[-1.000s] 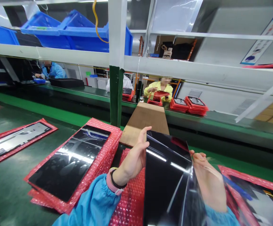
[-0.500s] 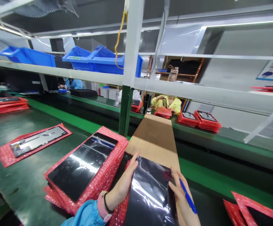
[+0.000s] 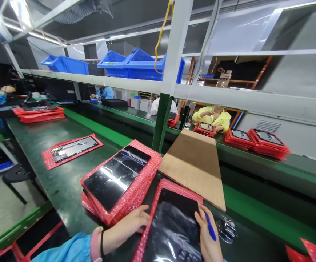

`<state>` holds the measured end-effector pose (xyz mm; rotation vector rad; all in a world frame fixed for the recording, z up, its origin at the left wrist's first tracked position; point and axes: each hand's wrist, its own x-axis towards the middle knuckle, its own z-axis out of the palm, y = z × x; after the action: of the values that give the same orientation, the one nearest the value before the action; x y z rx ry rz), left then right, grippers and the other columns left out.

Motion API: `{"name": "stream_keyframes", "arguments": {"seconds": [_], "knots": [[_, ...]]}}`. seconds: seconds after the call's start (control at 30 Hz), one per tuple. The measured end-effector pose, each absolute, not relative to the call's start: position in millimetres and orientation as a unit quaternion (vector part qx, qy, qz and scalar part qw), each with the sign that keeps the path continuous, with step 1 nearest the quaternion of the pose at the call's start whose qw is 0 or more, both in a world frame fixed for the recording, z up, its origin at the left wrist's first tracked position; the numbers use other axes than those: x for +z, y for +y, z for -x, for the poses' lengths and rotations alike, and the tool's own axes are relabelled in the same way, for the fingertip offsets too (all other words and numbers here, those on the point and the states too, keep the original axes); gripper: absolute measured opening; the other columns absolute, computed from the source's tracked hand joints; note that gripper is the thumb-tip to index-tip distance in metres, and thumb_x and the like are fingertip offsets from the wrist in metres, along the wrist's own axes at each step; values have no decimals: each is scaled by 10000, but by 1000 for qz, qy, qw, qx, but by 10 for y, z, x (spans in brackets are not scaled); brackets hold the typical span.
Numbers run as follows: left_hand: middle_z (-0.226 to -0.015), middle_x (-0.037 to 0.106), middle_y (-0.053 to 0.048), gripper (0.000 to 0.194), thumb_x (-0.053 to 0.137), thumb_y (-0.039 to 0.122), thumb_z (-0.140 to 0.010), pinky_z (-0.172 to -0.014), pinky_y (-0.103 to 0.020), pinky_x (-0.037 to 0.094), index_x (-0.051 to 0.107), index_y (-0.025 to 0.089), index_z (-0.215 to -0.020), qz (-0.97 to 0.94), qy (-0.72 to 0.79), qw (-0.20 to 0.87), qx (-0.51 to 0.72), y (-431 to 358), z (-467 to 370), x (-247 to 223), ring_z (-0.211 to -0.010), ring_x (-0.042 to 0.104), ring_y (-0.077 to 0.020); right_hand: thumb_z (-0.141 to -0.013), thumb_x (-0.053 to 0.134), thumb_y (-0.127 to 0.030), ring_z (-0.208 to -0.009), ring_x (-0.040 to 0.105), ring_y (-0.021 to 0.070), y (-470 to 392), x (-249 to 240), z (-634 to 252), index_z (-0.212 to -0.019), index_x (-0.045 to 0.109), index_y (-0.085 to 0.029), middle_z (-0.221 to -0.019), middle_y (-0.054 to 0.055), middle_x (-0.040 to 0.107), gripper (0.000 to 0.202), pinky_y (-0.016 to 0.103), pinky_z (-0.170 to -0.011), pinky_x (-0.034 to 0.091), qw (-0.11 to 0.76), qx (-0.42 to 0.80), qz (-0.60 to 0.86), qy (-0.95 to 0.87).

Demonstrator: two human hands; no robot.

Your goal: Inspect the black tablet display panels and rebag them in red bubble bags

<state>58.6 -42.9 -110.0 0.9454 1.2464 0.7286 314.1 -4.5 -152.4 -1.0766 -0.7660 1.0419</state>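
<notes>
A black glossy screen panel [image 3: 174, 229] lies on red bubble wrap [image 3: 160, 189] directly in front of me. My left hand [image 3: 133, 223] is at the left edge of this wrap, its fingers loosely bent and slightly apart. At the panel's right edge is my right hand [image 3: 207, 233], thumb and fingertips touching it, with a blue pen [image 3: 210, 227] tucked between the fingers. To the left, another black screen panel [image 3: 118, 176] rests on top of a stack of red bubble-wrap bags [image 3: 144, 182].
A wooden board [image 3: 193, 163] bridges to the far bench. A shiny metal item [image 3: 228, 229] lies right of my right hand. Farther left is a silver-backed panel [image 3: 74, 148] on red wrap. A green post [image 3: 162, 123] and blue bins [image 3: 138, 65] stand ahead. A co-worker in yellow [image 3: 215, 118] sits opposite.
The front panel has come down onto red wrap. My left hand has left its upper left edge and moved lower left to the wrap. The view has swung left.
</notes>
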Motion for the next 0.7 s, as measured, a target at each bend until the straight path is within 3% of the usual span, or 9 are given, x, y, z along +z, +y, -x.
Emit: {"name": "stream_keyframes", "arguments": {"seconds": [0.07, 0.17, 0.27, 0.33, 0.4, 0.47, 0.57, 0.7], "knots": [[-918, 614, -56, 627, 567, 228, -619, -703, -300, 404, 464, 108, -1226, -414, 551, 652, 316, -405, -610, -1116, -849, 578, -202, -672, 737, -475, -1348, 397, 310, -67, -1544, -3099, -1031, 556, -238, -1248, 83, 632, 467, 462, -1140, 226, 666, 452, 473, -358], [-724, 562, -2, 320, 576, 181, -595, -593, -271, 311, 602, 144, -912, -418, 561, 646, 307, -340, -649, -1131, -690, 506, -158, -725, 703, -442, -1359, 386, 277, -91, -1565, -3066, -1061, 516, -262, -1342, 58, 558, 425, 438, -1136, 241, 671, 431, 470, -379], [-604, 487, 30, 99, 602, 199, -600, -568, -275, 295, 564, 174, -687, -419, 553, 654, 300, -304, -694, -1090, -582, 452, -135, -743, 691, -435, -1360, 384, 271, -121, -1587, -3071, -1039, 491, -259, -1363, 51, 539, 398, 442, -1141, 228, 676, 407, 476, -388], [-590, 479, 39, 105, 621, 241, -631, -607, -287, 352, 529, 190, -643, -426, 532, 662, 313, -309, -755, -1025, -584, 481, -139, -757, 687, -427, -1347, 402, 281, -143, -1603, -3084, -1042, 487, -247, -1339, 61, 560, 392, 462, -1138, 233, 673, 401, 481, -394], [-691, 572, 18, 126, 643, 268, -655, -732, -314, 421, 570, 192, -725, -442, 500, 663, 341, -325, -854, -954, -716, 573, -174, -768, 681, -423, -1336, 418, 291, -158, -1613, -3091, -1055, 486, -239, -1323, 71, 575, 393, 477, -1129, 251, 670, 400, 485, -395], [-952, 667, -31, 304, 665, 242, -652, -912, -346, 415, 620, 192, -948, -461, 468, 661, 363, -332, -977, -899, -986, 603, -230, -766, 681, -432, -1327, 429, 301, -168, -1606, -3084, -1068, 486, -233, -1324, 82, 578, 411, 480, -1119, 273, 670, 396, 490, -392], [-1319, 579, -90, 599, 646, 153, -646, -1111, -395, 265, 551, 175, -1236, -486, 449, 650, 375, -305, -1099, -828, -1319, 416, -285, -777, 658, -456, -1314, 447, 311, -191, -1546, -3066, -1059, 480, -233, -1332, 106, 580, 402, 487, -1091, 322, 673, 387, 500, -384], [-1409, 524, -64, 644, 628, 96, -655, -1150, -415, 228, 553, 187, -1288, -524, 431, 620, 394, -264, -877, -600, -1360, 377, -300, -764, 673, -433, -1324, 434, 314, -264, -1456, -3154, -1015, 509, -215, -1384, 142, 536, 371, 483, -1115, 290, 663, 345, 518, -417]]}}
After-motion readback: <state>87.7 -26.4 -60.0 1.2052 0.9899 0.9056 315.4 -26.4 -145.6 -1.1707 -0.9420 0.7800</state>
